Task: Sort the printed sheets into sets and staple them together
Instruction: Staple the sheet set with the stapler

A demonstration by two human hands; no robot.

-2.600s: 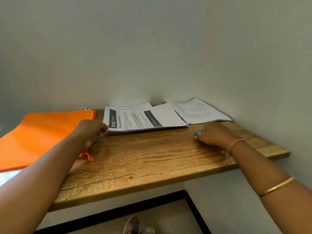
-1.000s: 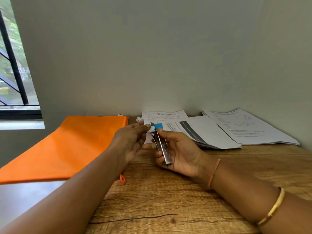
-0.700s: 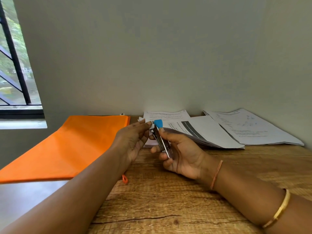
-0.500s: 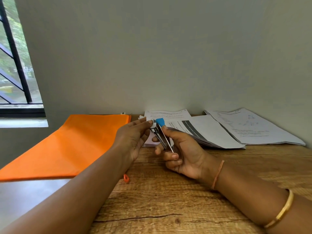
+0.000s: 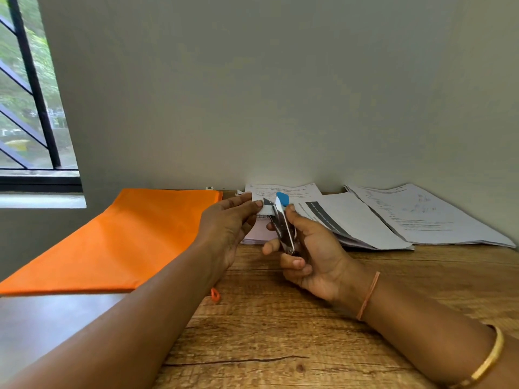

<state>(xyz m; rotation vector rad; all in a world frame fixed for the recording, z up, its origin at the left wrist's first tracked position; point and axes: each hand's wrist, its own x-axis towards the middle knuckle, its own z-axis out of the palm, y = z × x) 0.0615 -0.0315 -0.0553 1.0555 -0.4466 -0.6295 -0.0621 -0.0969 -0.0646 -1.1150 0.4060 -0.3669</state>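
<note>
1. The stapler (image 5: 284, 228) is a slim metal one with a blue tip. It is held up off the table, tilted, with the blue end up and away from the person. That end sits over the near left corner of a set of sheets (image 5: 359, 220).
2. The set of sheets has a dark band printed across its top page. Its left corner is lifted into the stapler, while the rest lies on the table and runs off to the right.
3. The right hand (image 5: 314, 248) is wrapped around the stapler's body. The thumb lies on the upper side and the fingers curl under it.
4. The left hand (image 5: 224, 228) reaches in from the left with its fingers nearly straight. It pinches the same corner of the set, just beside the stapler's tip.
5. A pale pink sheet (image 5: 259, 230) lies flat under the lifted corner, and a single printed sheet (image 5: 283, 189) lies behind it against the wall (image 5: 280, 94).
6. Another pile of printed sheets (image 5: 421, 217) lies to the right, just beside the set.
7. An orange folder (image 5: 120, 237) lies to the left, hanging partly past the edge of the wooden table (image 5: 280, 346). A small orange loop (image 5: 215, 295) shows by the left forearm.
8. The right wrist wears an orange thread (image 5: 368, 294), with a gold bangle (image 5: 490, 357) further up the arm.
9. A barred window (image 5: 25, 108) is at far left.
</note>
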